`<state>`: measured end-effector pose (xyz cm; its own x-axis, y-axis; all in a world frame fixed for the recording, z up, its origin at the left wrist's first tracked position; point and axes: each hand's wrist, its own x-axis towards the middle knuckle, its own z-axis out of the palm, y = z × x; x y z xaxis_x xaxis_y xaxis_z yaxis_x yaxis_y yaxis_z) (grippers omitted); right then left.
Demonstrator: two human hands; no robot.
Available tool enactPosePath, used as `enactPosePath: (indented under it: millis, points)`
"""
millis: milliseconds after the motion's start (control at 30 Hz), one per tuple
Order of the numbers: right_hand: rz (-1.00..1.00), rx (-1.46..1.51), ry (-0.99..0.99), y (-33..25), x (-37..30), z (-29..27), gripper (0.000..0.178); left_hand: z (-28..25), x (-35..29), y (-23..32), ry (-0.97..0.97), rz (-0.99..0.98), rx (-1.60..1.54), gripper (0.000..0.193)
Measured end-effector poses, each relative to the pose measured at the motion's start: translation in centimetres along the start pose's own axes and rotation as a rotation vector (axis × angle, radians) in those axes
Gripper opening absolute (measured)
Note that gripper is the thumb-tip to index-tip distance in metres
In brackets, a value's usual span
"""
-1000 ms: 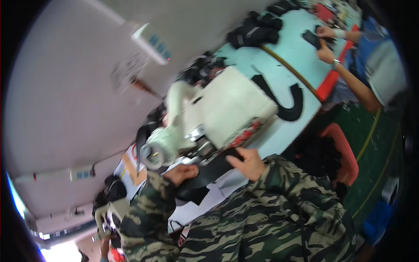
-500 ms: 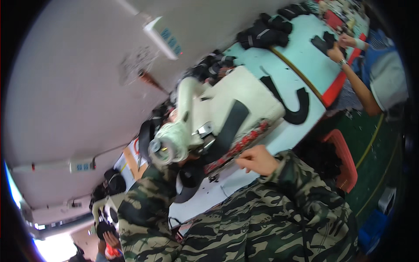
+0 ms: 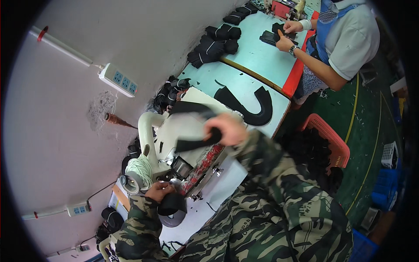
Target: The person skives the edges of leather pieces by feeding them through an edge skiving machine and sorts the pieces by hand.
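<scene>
My right hand [image 3: 227, 129], blurred by motion, is closed round a black strip of material [image 3: 194, 143] above the cream-coloured machine [image 3: 192, 94]. Part of the strip trails behind the hand, and its outline is smeared. At the machine's near left end, my left hand [image 3: 160, 192] is bent with its fingers pinched at the edge of a curled dark strip [image 3: 172, 204]. That strip hangs beside the machine's metal working parts [image 3: 181, 167]. Whether both hands hold the same strip, I cannot tell. A U-shaped black strip [image 3: 257, 114] lies flat on the table beyond the machine.
Black bundles [image 3: 208, 49] line the wall side of the pale table [image 3: 251, 78]. A red basket [image 3: 334, 139] of black pieces stands on the floor at right. A co-worker's hands [image 3: 286, 40] handle black pieces at the far table. A power strip [image 3: 118, 80] hangs on the wall.
My right hand has moved from the machine's front edge up over its top and now grips black material. My left hand, hidden before, has come into sight. The whole view has shifted.
</scene>
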<state>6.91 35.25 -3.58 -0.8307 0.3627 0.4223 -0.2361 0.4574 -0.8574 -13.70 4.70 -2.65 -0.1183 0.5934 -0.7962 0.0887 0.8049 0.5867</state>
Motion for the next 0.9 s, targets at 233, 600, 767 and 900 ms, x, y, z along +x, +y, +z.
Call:
enactPosePath:
  millis: [233,600,767,900]
  points:
    - [0.403,-0.176,0.622,2.2,-1.7,-15.9,0.02,0.2,-1.3,-0.7,-0.297,-0.005,0.034,0.029]
    - [0.281,-0.615,0.112,3.3,-12.4,-3.0,0.025,2.7,-1.9,0.0,-0.333,0.019,-0.226,0.022]
    - [0.591,0.325,-0.513,-5.5,-10.6,7.8,0.027,5.3,-1.3,4.5,-0.208,0.165,-0.278,0.021]
    - [0.664,0.411,-0.246,-5.3,-9.1,9.8,0.021,5.7,-0.2,4.7,-0.229,0.222,-0.251,0.019]
